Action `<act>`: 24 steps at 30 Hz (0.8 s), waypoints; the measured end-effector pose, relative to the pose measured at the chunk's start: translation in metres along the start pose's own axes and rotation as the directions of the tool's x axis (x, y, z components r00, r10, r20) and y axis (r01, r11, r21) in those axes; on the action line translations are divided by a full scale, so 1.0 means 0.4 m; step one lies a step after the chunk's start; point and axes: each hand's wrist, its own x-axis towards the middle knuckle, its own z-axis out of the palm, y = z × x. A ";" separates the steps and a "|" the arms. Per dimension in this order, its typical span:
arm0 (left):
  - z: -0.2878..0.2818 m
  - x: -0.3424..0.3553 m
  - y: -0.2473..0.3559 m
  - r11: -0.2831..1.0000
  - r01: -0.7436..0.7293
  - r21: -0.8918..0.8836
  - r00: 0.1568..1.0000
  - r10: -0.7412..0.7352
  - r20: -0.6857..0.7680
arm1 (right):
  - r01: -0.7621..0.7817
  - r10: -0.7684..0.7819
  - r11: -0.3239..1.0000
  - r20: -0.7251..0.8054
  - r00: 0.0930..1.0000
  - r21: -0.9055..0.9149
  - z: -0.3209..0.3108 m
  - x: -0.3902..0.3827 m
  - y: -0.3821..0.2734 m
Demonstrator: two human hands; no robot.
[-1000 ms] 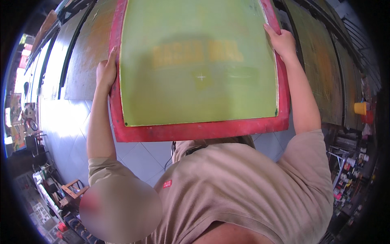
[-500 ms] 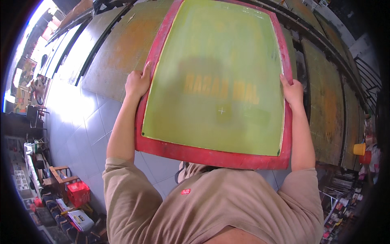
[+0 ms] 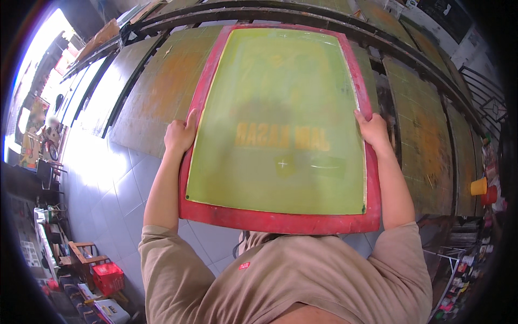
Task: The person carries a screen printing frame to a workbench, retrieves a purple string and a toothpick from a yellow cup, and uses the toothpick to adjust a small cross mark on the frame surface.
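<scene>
I hold a large screen-printing frame with a red border (image 3: 278, 221), held out in front of my body and over the boards. Its pale green mesh (image 3: 278, 189) bears faint orange lettering and a small white cross. My left hand (image 3: 179, 135) is closed on the frame's left side, thumb along the edge. My right hand (image 3: 371, 128) is closed on the right side, thumb toward the mesh. The fingers behind the frame are partly hidden.
Stained flat boards (image 3: 418, 140) on dark rails (image 3: 259, 12) line both sides and continue behind the frame. Grey floor tiles (image 3: 118, 200) show at left, with a wooden chair (image 3: 81, 248) and red crate (image 3: 108, 276). Yellow (image 3: 478, 187) and red (image 3: 489, 194) containers sit at right.
The frame looks smaller and lower in view, its far edge now showing, with more boards and rails visible beyond. The view has shifted. Both hands have kept their hold.
</scene>
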 end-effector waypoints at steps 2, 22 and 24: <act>0.000 0.001 0.001 1.000 0.003 0.016 1.000 -0.003 0.004 | 0.014 -0.014 1.000 0.003 1.000 -0.012 -0.002 -0.001 0.002; -0.013 0.008 -0.067 0.998 -0.048 0.046 0.992 0.042 0.120 | 0.155 -0.158 0.927 0.017 0.987 -0.340 -0.053 -0.007 -0.008; -0.024 -0.012 -0.106 0.876 0.096 -0.472 0.983 -0.009 0.184 | 0.188 -0.194 0.938 0.008 0.981 -0.291 -0.041 0.010 0.022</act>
